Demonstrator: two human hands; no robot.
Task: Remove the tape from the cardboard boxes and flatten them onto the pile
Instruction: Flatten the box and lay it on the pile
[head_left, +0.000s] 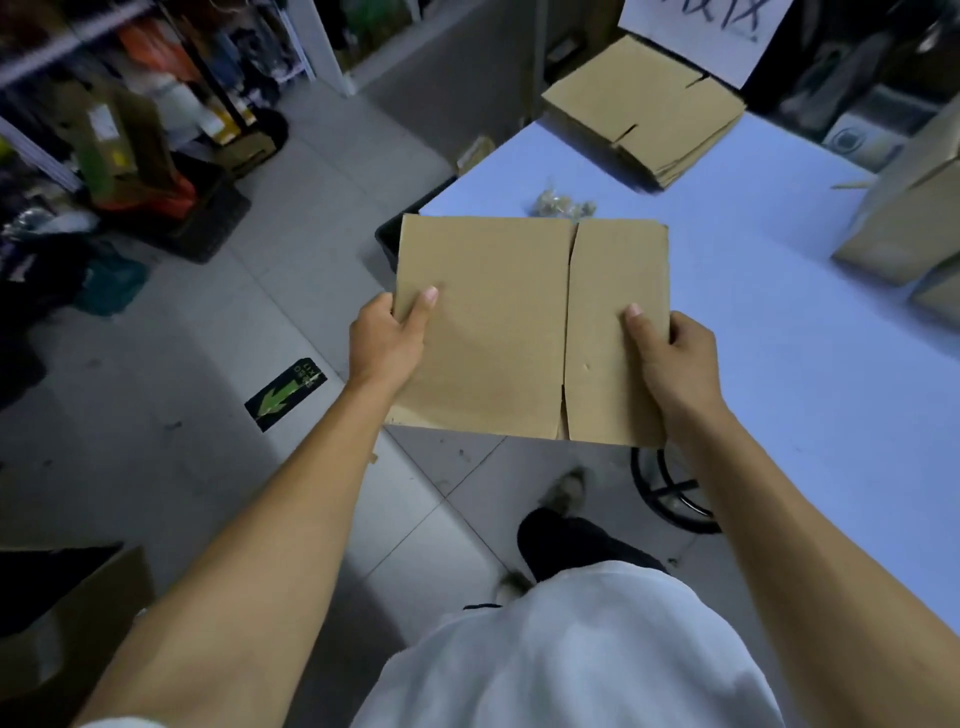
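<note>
i see the flattened cardboard box (530, 332) held over the near corner of the white table (779, 338), left hand (387, 338) and right hand (670, 353) each gripping a side edge, thumbs on top. between it and the pile of flattened boxes (644, 109) at the far end lies a wad of crumpled tape (561, 203); assembled boxes (904, 218) stand on the right.

Table (779, 322): open stretch between crumpled tape wad (561, 204) and upright boxes (904, 218) at right edge. Far corner: flattened pile (644, 111). Near edge: held flattened box (498, 332) overhangs.

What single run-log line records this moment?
left hand: grips flattened box | right hand: grips it | pile: on table, apart
</note>
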